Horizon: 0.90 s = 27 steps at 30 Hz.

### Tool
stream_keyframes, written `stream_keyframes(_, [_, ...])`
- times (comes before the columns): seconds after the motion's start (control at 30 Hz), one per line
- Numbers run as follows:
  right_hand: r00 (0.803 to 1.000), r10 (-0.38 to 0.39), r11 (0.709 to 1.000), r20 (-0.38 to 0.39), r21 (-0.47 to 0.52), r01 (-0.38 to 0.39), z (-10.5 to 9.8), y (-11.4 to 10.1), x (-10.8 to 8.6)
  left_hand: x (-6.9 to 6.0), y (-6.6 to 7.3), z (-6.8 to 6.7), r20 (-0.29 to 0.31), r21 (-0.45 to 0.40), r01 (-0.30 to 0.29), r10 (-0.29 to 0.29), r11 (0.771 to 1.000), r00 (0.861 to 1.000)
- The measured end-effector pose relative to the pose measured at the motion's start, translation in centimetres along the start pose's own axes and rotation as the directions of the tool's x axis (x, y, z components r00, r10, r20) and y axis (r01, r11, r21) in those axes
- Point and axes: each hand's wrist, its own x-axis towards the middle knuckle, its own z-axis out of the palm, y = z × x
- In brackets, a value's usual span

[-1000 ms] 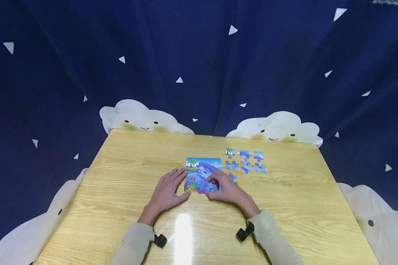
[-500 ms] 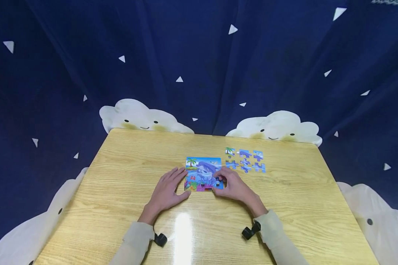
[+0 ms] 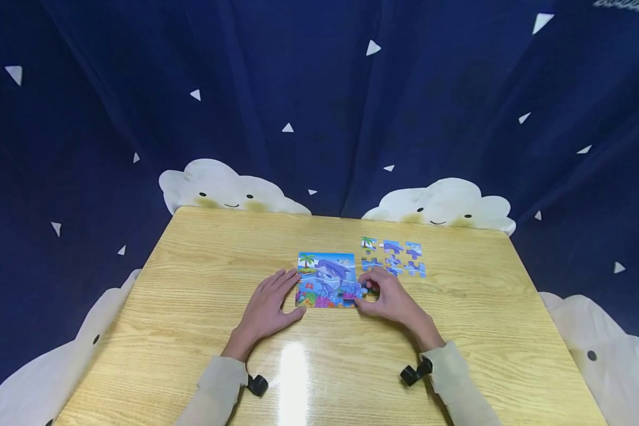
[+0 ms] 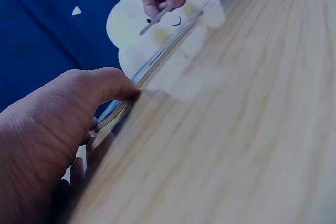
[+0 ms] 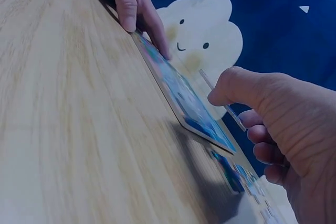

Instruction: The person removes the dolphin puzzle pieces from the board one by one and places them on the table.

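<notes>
A dolphin picture puzzle lies flat on the wooden table, with a palm tree in its far left corner. My left hand rests at its left side, fingers extended along the edge and thumb by the near corner. At the puzzle's right edge my right hand pinches a puzzle piece between thumb and fingers. In the right wrist view that puzzle piece is tilted and raised above the board, its face turned away. It covers part of the puzzle's near right corner in the head view.
Several loose puzzle pieces lie in rows to the right of the puzzle; my right hand hides some of them. The wooden table meets a dark blue curtain with white clouds at the back.
The right hand has moved rightward from over the puzzle's near right part, carrying the puzzle piece toward the right edge. My left hand has stayed where it was.
</notes>
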Motion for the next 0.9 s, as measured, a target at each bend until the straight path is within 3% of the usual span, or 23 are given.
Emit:
stream_keyframes(0.2, [0.999, -0.027, 0.999, -0.044, -0.02, 0.027, -1.1, 0.7, -0.7, 0.1, 0.1, -0.1, 0.009, 0.007, 0.006, -0.006, 1.0, 1.0])
stream_keyframes(0.47, [0.998, 0.016, 1.0, -0.055, -0.02, -0.017, -2.0, 1.4, -1.6, 0.1, 0.1, 0.1, -0.029, 0.001, -0.023, 0.023, 1.0, 0.999])
stream_keyframes(0.9, [0.997, 0.037, 0.999, -0.061, -0.031, -0.039, -3.0, 2.7, -2.9, 0.0, 0.0, 0.1, 0.009, 0.017, 0.009, -0.009, 1.0, 1.0])
